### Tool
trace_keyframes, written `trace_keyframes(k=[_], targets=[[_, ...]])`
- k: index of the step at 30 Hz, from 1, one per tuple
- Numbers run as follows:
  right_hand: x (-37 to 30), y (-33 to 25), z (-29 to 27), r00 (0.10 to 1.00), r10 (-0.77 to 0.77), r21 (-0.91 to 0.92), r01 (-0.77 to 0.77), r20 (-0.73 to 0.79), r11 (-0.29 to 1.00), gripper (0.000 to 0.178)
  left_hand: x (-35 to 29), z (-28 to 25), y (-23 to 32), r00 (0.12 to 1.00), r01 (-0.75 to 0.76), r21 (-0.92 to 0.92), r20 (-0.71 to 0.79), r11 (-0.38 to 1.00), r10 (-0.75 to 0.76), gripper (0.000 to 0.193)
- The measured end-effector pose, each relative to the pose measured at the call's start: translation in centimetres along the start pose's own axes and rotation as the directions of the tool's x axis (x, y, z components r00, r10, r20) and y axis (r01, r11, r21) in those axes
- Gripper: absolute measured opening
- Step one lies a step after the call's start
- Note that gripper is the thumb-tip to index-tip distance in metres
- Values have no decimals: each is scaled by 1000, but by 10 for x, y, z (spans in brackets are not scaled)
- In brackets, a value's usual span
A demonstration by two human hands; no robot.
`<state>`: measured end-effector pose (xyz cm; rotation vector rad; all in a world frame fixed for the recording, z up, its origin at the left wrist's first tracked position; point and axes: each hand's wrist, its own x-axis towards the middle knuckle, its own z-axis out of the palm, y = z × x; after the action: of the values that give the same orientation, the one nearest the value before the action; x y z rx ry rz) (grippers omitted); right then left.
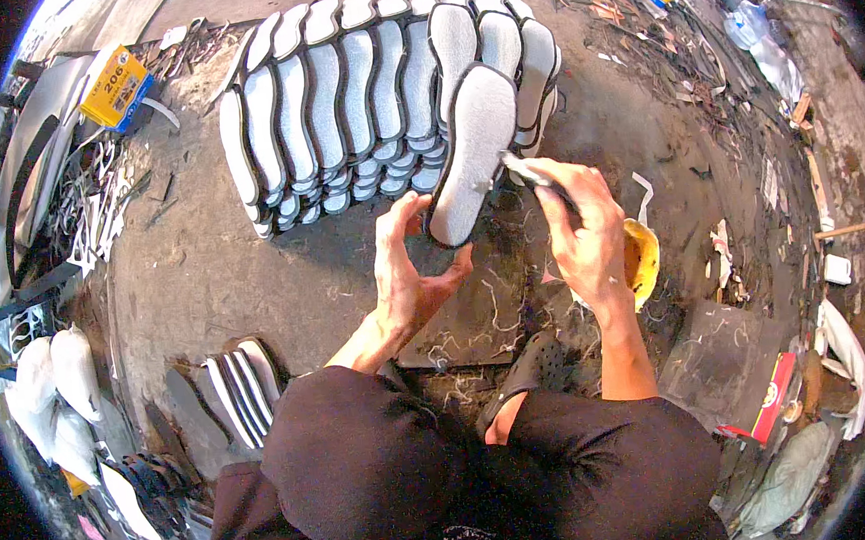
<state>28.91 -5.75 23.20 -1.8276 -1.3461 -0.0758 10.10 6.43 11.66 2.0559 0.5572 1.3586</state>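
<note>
A: Where's the sole (476,147)?

B: Just above the frame's centre, slanted, its top end overlapping the pile (349,85) in view.

A: How would you work that edge?

B: I'd brace the lower end firmly, draw the tool (519,168) along the rim in light, even strokes, and leave the left fingertips out of its path.

A: And the fingers?

B: The left hand (405,272) makes a wide C, pinching the sole's lower end between thumb and fingers. The right hand (590,227) closes round the tool, its tip at the right edge; I can't tell whether they touch.
</note>
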Motion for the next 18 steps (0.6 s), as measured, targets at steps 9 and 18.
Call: trace_keyframes(k=[9, 18], targets=[[-15, -1, -8, 958, -24, -6, 26, 285, 1000, 28, 9, -14, -11, 999, 23, 5, 45, 1000, -23, 88], [-82, 54, -74, 884, 462, -20, -464, -66, 885, 29, 23, 7, -32, 996, 52, 77, -83, 996, -45, 93]])
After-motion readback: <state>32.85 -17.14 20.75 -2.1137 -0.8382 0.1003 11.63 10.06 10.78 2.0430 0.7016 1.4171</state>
